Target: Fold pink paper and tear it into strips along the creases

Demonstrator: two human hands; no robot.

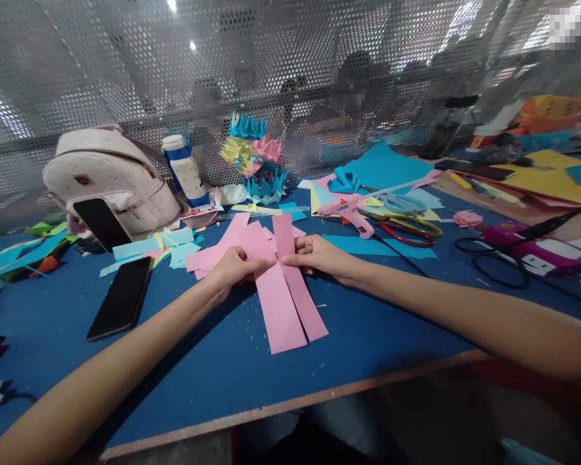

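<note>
A pink paper [281, 310], split lengthwise from its near edge into a wide strip and a narrower one, is held between my hands above the blue table. My left hand [233, 266] pinches the wide part between thumb and fingers. On the narrower strip [300, 294], my right hand [310, 254] is closed in a pinch near the top of the split. More pink paper pieces [213, 252] lie behind and beside my left hand.
A pink glue gun [351, 213] and scissors [407, 229] lie behind my right hand. At left are a phone [121, 300], a backpack [111, 171] and a bottle [186, 171]. Folded paper flowers [265, 181] stand at the back; the table's front edge [271, 410] is near.
</note>
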